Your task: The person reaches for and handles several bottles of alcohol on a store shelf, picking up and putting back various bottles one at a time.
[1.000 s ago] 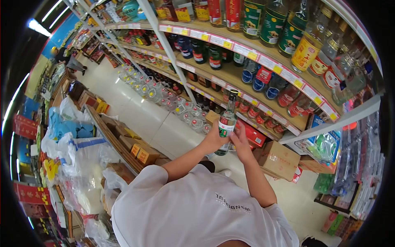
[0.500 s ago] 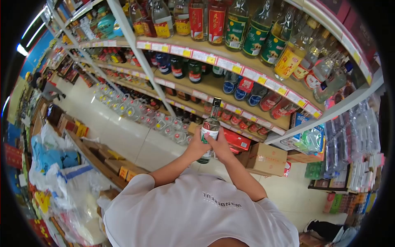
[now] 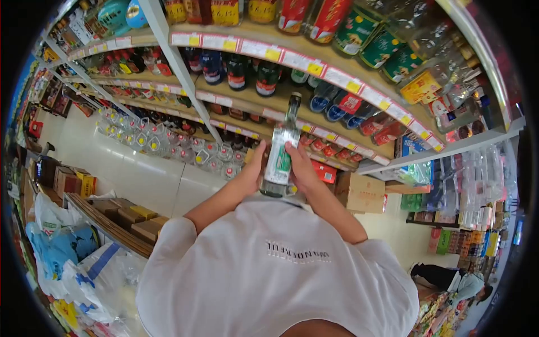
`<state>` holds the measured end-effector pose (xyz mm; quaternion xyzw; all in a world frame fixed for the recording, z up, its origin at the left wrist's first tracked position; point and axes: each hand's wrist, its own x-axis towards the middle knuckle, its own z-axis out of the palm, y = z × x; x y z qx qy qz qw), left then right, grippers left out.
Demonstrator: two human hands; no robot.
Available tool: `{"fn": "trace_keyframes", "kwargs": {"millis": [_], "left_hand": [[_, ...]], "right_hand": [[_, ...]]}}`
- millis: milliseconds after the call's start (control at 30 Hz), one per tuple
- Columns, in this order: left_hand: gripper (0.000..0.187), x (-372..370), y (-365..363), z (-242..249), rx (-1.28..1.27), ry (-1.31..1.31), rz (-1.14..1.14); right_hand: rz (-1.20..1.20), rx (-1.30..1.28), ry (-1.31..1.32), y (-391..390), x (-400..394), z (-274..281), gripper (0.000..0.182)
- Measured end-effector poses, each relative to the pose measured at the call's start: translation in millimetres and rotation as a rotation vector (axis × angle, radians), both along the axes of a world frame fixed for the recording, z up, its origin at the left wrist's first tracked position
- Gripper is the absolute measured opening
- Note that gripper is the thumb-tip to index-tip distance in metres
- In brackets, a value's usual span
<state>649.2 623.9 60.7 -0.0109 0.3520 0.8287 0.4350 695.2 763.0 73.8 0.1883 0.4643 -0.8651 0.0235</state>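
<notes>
A clear glass bottle [image 3: 278, 160] with a white and green label and a dark cap stands nearly upright, close to my chest. My right hand [image 3: 303, 167] is wrapped round one side of it, thumb on the label. On the other side, my left hand [image 3: 254, 168] is at the bottle's edge with its fingers apart; whether it touches the glass is hard to tell. Behind the bottle runs a shelf [image 3: 252, 108] of dark green and blue bottles.
More bottles line the upper shelf [image 3: 292, 59]. Large clear jugs [image 3: 151, 143] stand on the floor at left. A cardboard box [image 3: 361, 192] is at right, opened boxes [image 3: 126, 216] and plastic bags [image 3: 101, 275] at lower left. A person [image 3: 455, 281] is at lower right.
The bottle has come up and nearer, and its label has turned to show more green. One hand has loosened from round the bottle. The view has shifted toward the shelves.
</notes>
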Motion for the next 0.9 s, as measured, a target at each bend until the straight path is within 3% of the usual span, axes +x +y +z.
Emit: {"fn": "trace_keyframes", "kwargs": {"millis": [200, 433, 533, 600, 667, 900], "left_hand": [[0.056, -40, -38, -2, 0.019, -0.027, 0.009], [0.061, -52, -60, -18, 0.028, -0.090, -0.033], [0.064, -55, -62, -16, -0.003, -0.139, 0.003], [0.059, -57, -55, -23, 0.018, -0.205, 0.021], [0.065, -53, -48, -23, 0.048, -0.165, -0.015], [0.085, -33, -15, -13, -0.094, -0.187, -0.167]], "right_hand": [[0.105, 0.201, 0.086, -41, -39, 8, 0.046], [0.283, 0.372, 0.003, -55, -59, -3, 0.050], [0.230, 0.216, -0.069, -60, -65, -11, 0.050], [0.268, 0.426, -0.028, -53, -63, -8, 0.048], [0.265, 0.473, -0.017, -44, -55, -1, 0.048], [0.164, 0.316, 0.001, -14, -17, -10, 0.046]]}}
